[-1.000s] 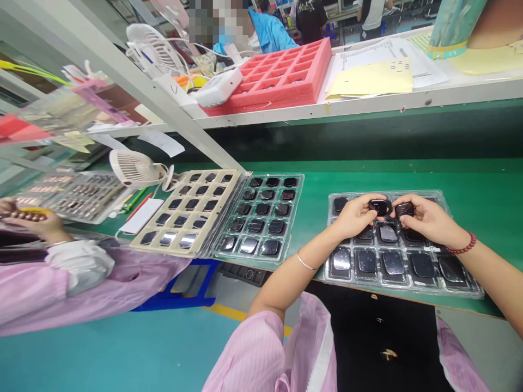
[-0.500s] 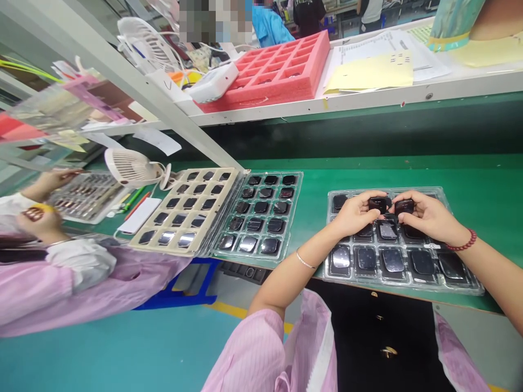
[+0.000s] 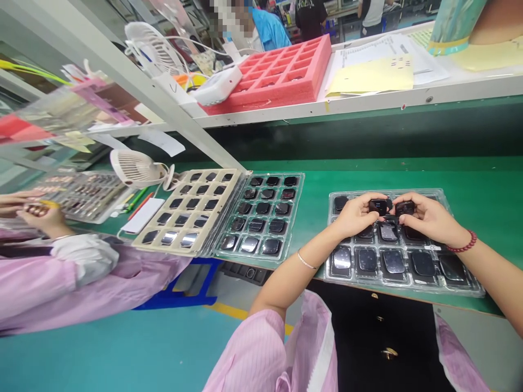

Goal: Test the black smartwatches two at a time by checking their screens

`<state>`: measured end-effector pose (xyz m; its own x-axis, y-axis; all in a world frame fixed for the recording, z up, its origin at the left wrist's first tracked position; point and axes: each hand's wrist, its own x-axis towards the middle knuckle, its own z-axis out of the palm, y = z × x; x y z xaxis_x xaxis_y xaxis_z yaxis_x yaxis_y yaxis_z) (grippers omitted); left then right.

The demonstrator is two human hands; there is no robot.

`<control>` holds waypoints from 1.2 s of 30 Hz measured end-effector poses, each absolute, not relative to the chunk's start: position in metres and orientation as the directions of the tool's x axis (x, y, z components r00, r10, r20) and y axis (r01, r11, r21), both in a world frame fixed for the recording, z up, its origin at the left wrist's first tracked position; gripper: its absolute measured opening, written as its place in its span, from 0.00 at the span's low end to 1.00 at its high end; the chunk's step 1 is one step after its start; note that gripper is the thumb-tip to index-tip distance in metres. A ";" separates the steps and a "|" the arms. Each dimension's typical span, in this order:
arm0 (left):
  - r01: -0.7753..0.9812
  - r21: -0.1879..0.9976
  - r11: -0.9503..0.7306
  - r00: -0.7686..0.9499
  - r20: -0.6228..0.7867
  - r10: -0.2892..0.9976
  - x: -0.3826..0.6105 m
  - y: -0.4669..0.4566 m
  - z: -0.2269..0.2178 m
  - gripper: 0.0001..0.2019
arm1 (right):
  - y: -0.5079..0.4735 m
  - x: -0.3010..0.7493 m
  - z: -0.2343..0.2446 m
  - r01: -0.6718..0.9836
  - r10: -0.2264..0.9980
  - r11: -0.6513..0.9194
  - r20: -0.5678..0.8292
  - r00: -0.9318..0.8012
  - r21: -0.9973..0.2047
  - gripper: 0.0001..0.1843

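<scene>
My left hand (image 3: 362, 212) is closed around a black smartwatch body (image 3: 378, 206) with small light marks on its dark face. Close beside it, my right hand (image 3: 429, 216) grips a second black smartwatch body (image 3: 405, 208), held up between thumb and fingers. Whether the two pieces touch is too small to tell. Both hands are above a clear plastic tray (image 3: 408, 282), whose pockets hold several dark rounded-square pieces. My hands and wrists hide part of its back rows. A small white label (image 3: 432, 247) lies on the tray near my right hand.
Left of my arms lie another clear tray (image 3: 286, 245) of dark pieces and stacked beige trays (image 3: 157, 231). A small white fan (image 3: 133, 167) stands behind. A co-worker's hands (image 3: 44, 215) are at far left. Overhead, a shelf (image 3: 368, 99) carries a red foam tray (image 3: 322, 65) and papers.
My hands keep nearly the same hold and place. The co-worker's hands have moved left and closer together, away from the tray there. The whole view has shifted very slightly.
</scene>
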<state>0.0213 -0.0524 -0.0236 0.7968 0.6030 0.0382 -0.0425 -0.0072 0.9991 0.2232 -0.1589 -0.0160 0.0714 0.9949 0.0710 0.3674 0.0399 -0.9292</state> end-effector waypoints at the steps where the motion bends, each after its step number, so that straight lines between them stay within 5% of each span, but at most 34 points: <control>1: -0.038 0.999 -0.011 0.796 0.037 0.605 0.021 -0.052 -0.024 0.23 | -0.159 0.223 -0.016 0.370 0.995 0.040 0.071 0.071 -0.928 0.17; 36: 0.005 1.000 0.013 0.798 -0.012 0.603 0.020 -0.052 -0.017 0.16 | -0.158 0.224 -0.013 0.290 0.998 0.024 0.040 0.050 -0.957 0.14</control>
<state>0.0198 -0.0521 -0.0171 0.7977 0.6029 -0.0117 0.0050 0.0127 0.9999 0.2242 -0.1585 -0.0127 0.0504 0.9979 0.0402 0.2896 0.0239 -0.9569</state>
